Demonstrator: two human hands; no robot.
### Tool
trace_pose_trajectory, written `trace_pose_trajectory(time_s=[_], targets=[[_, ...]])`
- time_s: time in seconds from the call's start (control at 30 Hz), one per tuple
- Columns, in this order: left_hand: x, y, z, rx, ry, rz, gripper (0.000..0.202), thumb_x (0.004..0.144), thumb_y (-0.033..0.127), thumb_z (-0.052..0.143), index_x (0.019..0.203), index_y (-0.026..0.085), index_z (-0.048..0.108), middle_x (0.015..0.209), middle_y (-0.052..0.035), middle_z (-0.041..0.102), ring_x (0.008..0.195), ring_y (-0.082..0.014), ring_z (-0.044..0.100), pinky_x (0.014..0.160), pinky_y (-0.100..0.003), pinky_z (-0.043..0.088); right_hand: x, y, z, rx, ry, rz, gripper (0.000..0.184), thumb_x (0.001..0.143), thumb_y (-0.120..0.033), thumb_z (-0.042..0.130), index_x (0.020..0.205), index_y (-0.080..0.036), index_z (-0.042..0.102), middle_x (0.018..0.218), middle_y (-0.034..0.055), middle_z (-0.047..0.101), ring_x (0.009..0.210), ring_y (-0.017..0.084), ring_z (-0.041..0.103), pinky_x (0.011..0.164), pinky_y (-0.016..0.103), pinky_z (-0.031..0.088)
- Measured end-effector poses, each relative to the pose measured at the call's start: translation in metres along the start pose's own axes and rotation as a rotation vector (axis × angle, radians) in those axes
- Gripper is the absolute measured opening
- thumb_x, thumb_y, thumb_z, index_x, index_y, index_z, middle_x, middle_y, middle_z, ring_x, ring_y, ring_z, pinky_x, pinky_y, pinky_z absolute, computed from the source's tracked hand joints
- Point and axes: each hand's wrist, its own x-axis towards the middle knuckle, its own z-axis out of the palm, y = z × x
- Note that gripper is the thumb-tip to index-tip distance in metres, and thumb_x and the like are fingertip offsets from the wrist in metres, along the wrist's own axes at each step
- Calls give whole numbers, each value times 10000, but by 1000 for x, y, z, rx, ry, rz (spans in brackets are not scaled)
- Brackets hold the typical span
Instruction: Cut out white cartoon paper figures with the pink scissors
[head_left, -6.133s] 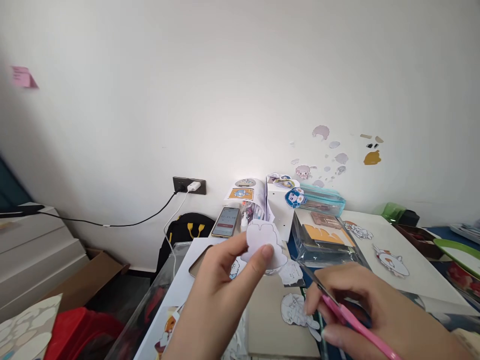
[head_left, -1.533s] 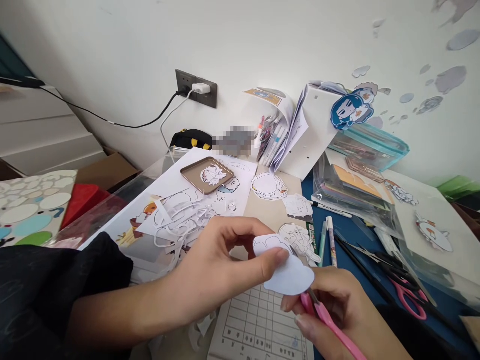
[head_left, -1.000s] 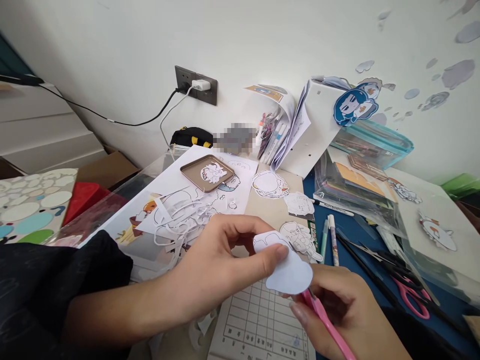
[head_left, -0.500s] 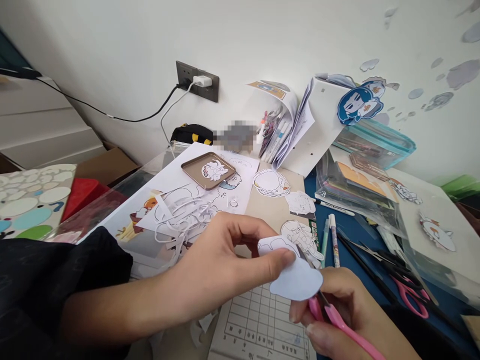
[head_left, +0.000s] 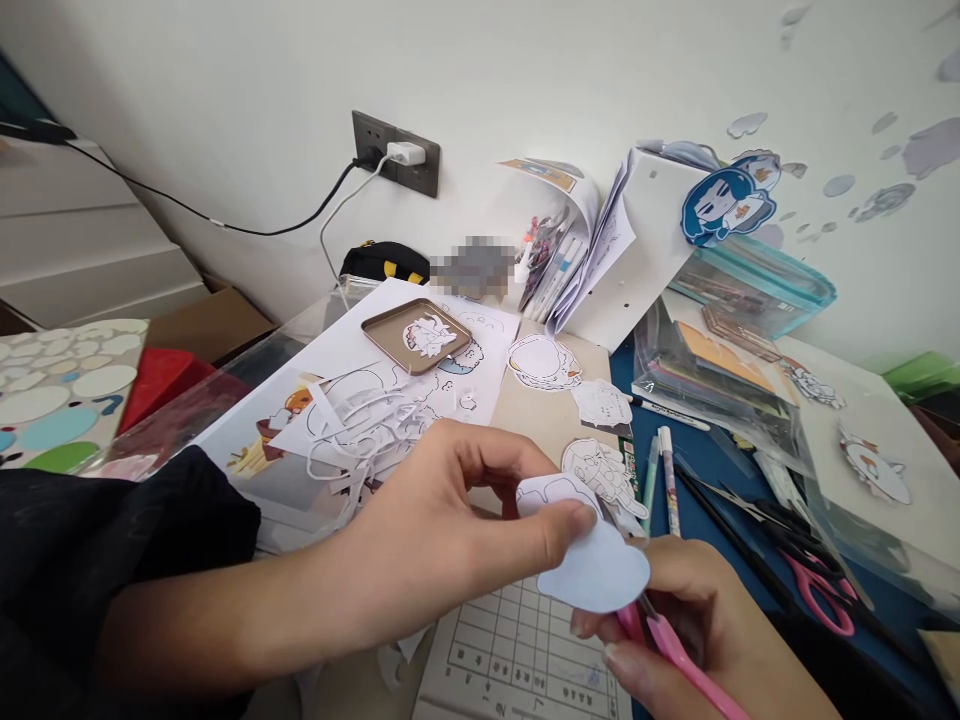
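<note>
My left hand (head_left: 450,530) pinches a small white paper cut-out (head_left: 592,560) between thumb and forefinger, low in the middle of the view. My right hand (head_left: 697,630) grips a pair of pink-handled scissors (head_left: 675,655) just under the cut-out, with the blades hidden behind the paper. Right behind the cut-out lies a cut cartoon figure (head_left: 604,475) on a tan board (head_left: 540,420). A printed grid sheet (head_left: 517,655) lies below my hands.
A brown tray (head_left: 416,335) holds a cut figure on white printed sheets with paper scraps (head_left: 360,430). Pens (head_left: 664,470) and another pair of pink scissors (head_left: 814,590) lie on the blue mat at right. Plastic sleeves (head_left: 705,370), a white box (head_left: 637,250) and a wall socket (head_left: 397,165) stand behind.
Six seconds ago my hands held the cut-out up higher facing the wall; the view has since dropped to the desk. In the last second the cut-out and scissors shifted slightly right.
</note>
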Motion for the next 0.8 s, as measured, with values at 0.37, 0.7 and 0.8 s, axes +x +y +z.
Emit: trace_pose_trajectory(time_s=[0.37,0.7,0.8], targets=[[-2,3,0,87,22,43,131,756,247,645,659,165,679,632,-8,688,590,-138,588,552,-227,456,2,-3,8,-4,36,23,187,636,-105,607,726,-236,706,622,-11,708,504,136,619,444,190,475],[-3,3,1,90,21,34,117,752,244,645,667,169,673,630,-6,681,591,-137,579,556,-228,461,10,-9,5,-274,6,-47,128,640,-162,583,618,-181,707,542,8,610,488,128,503,424,194,396],[-3,4,0,83,6,25,130,755,246,638,660,164,670,642,-17,692,598,-151,599,567,-245,473,9,-11,4,-265,-40,-17,118,654,-171,596,597,-177,699,540,11,602,507,137,522,422,191,392]])
